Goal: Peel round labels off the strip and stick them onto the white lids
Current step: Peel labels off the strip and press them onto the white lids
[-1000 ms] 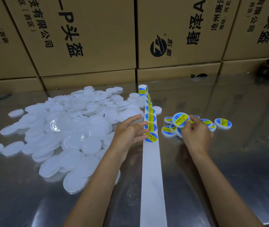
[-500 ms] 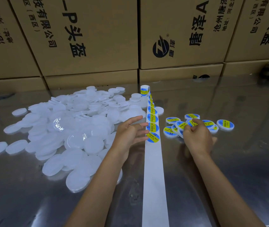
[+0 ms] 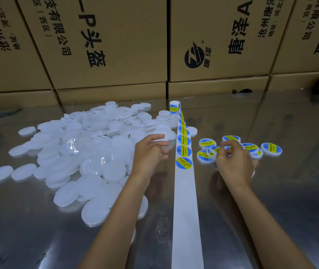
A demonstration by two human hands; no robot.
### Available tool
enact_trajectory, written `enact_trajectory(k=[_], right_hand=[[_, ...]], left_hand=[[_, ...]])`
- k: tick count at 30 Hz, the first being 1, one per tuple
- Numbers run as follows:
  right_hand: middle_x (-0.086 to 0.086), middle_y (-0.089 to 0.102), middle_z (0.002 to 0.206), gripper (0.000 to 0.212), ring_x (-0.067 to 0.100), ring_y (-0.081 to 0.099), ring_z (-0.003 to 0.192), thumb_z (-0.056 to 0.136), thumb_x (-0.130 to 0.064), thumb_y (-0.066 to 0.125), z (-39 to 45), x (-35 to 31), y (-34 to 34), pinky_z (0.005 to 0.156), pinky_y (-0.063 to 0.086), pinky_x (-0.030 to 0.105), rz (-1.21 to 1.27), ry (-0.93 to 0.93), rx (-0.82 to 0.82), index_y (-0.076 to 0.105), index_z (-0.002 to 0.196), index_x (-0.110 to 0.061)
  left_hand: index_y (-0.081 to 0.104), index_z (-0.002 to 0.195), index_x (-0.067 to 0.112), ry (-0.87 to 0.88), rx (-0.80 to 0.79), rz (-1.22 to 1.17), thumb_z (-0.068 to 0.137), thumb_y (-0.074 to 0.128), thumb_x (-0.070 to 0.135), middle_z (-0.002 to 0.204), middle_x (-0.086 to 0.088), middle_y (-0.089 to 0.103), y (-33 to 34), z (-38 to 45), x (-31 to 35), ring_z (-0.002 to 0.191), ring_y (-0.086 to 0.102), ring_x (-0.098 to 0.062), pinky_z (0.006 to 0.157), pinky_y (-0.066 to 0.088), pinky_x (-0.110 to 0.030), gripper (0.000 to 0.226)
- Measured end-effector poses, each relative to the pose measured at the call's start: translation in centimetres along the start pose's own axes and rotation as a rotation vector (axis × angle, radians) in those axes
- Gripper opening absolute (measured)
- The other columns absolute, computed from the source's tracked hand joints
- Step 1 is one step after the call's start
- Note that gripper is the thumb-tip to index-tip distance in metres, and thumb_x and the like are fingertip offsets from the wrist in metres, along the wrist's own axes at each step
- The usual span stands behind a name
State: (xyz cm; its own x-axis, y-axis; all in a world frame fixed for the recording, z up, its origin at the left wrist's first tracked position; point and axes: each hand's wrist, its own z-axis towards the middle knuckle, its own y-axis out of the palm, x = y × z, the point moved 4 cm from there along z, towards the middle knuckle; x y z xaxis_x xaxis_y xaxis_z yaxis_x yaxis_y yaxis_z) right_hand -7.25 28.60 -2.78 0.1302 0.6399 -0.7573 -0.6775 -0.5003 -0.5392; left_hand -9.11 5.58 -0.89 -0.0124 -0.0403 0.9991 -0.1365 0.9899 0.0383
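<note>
— Step in hand? Looks like setting a finished lid down: right hand [image 3: 234, 162] low over the cluster of labelled lids [image 3: 207, 143], fingers curled inward. Whether a lid sits under them, cannot tell; knuckles hide the fingertips.

— And the left hand [image 3: 150, 152]?

— Hovering just left of the label strip [image 3: 184, 191], fingers loosely spread and holding nothing, at the edge of the heap of plain white lids [image 3: 94, 166]. Probably poised for the next lid or the next label.

— Where are the labels?

— In 1 row on the backing, running away toward the small roll [image 3: 174, 107] standing at the far end. Nearest round label [image 3: 183, 163] still stuck down, blue and yellow, with bare white backing stretching toward the body below it.

— Next move?

— Likely lifting the edge of that nearest label with a fingertip, peeling slowly so the thin film neither curls nor folds onto itself, then centring on a fresh lid from the heap and pressing flat.

— Anything in the way?

— Not much. Heap of lids crowding the strip's left edge, a few touching near the far end, so a careless reach could nudge the backing. Shiny metal surface [image 3: 271, 200] reflecting heavily. Cardboard cartons [image 3: 106, 45] stacked along the back, well apart from the work. Some dark, blurred objects at the far right, too unclear to name.
</note>
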Motion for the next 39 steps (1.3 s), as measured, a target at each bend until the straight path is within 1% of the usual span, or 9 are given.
enact_trajectory(k=[7, 9, 12, 15, 18, 23, 31, 35, 39], right_hand=[[0.005, 0.068, 0.082, 0.020, 0.032, 0.057, 0.100, 0.088, -0.009, 0.052, -0.2, -0.1, 0.9, 0.086, 0.035, 0.036, 0.103, -0.062, -0.049, 0.068, 0.096, -0.015], [0.001, 0.065, 0.077, 0.017, 0.027, 0.054, 0.096, 0.088, -0.008, 0.054, -0.9, -0.7, 1.5, 0.076, 0.040, 0.034, 0.166, -0.137, -0.111, 0.068, 0.093, -0.016], [-0.008, 0.060, 0.074, 0.017, 0.018, 0.049, 0.089, 0.087, -0.007, 0.056, -2.2, -1.9, 2.4, 0.071, 0.038, 0.031, 0.168, -0.298, -0.159, 0.069, 0.089, -0.019], [-0.010, 0.063, 0.082, 0.014, 0.015, 0.047, 0.090, 0.085, -0.009, 0.059, -3.0, -2.4, 3.4, 0.072, 0.040, 0.031, 0.148, -0.397, -0.214, 0.068, 0.087, -0.019], [-0.005, 0.066, 0.088, 0.013, 0.011, 0.043, 0.089, 0.084, -0.010, 0.060, -3.2, -2.5, 4.0, 0.075, 0.045, 0.033, 0.150, -0.445, -0.268, 0.068, 0.088, -0.019], [-0.004, 0.066, 0.089, 0.013, 0.008, 0.042, 0.086, 0.082, -0.009, 0.062, -3.3, -2.6, 4.1, 0.075, 0.043, 0.029, 0.161, -0.472, -0.261, 0.068, 0.087, -0.019], [-0.005, 0.067, 0.089, 0.011, 0.005, 0.036, 0.082, 0.082, -0.011, 0.062, -3.4, -2.5, 4.2, 0.071, 0.033, 0.024, 0.165, -0.472, -0.280, 0.067, 0.086, -0.020], [-0.007, 0.067, 0.088, 0.011, 0.011, 0.046, 0.085, 0.085, -0.013, 0.067, -3.5, -2.9, 3.9, 0.078, 0.041, 0.028, 0.229, -0.459, -0.277, 0.068, 0.093, -0.021], [-0.016, 0.067, 0.084, 0.010, 0.007, 0.053, 0.089, 0.089, -0.032, 0.071, -3.7, -3.5, 3.6, 0.077, 0.042, 0.018, 0.401, -0.351, -0.359, 0.070, 0.094, -0.023]], left_hand=[[0.071, 0.100, 0.015, 0.186, 0.067, 0.293, 0.089, 0.039, -0.015, 0.095, -0.004, 0.073, -2.6, 1.1, 1.1, 0.089, 0.067, -0.018, 0.089, 0.056, -0.036, 0.045], [0.074, 0.100, 0.016, 0.221, 0.037, 0.444, 0.090, 0.042, -0.011, 0.095, 0.000, 0.074, -3.1, 1.4, 1.0, 0.095, 0.068, -0.014, 0.091, 0.053, -0.024, 0.043], [0.075, 0.100, 0.023, 0.260, -0.015, 0.723, 0.093, 0.052, -0.001, 0.092, 0.013, 0.070, -3.7, 1.7, 0.7, 0.095, 0.064, -0.008, 0.071, 0.041, 0.000, 0.034], [0.072, 0.107, 0.031, 0.271, -0.042, 0.877, 0.090, 0.070, 0.019, 0.110, 0.011, 0.065, -4.3, 2.0, 0.6, 0.105, 0.057, -0.012, 0.080, 0.042, -0.013, 0.021], [0.064, 0.127, 0.032, 0.288, -0.036, 1.080, 0.086, 0.074, 0.044, 0.130, 0.005, 0.057, -4.0, 1.9, 0.0, 0.126, 0.043, -0.021, 0.100, 0.031, -0.036, 0.044], [0.059, 0.132, 0.026, 0.410, -0.005, 1.346, 0.094, 0.060, 0.046, 0.131, 0.002, 0.063, -2.1, 1.4, -1.2, 0.129, 0.044, -0.019, 0.101, 0.020, -0.035, 0.043], [0.075, 0.106, 0.021, 0.427, 0.032, 1.130, 0.098, 0.055, 0.018, 0.112, -0.001, 0.072, -2.2, 1.3, -0.4, 0.114, 0.055, -0.024, 0.106, 0.027, -0.030, 0.022], [0.072, 0.084, 0.025, 0.221, -0.041, 0.533, 0.096, 0.064, 0.013, 0.091, 0.009, 0.073, -2.0, 1.2, 0.9, 0.094, 0.065, -0.011, 0.086, 0.048, -0.023, 0.018], [0.076, 0.095, 0.011, 0.008, -0.280, 0.095, 0.097, 0.062, 0.008, 0.092, -0.005, 0.079, -1.1, 0.1, 1.0, 0.087, 0.075, -0.017, 0.073, 0.056, -0.019, 0.014]])
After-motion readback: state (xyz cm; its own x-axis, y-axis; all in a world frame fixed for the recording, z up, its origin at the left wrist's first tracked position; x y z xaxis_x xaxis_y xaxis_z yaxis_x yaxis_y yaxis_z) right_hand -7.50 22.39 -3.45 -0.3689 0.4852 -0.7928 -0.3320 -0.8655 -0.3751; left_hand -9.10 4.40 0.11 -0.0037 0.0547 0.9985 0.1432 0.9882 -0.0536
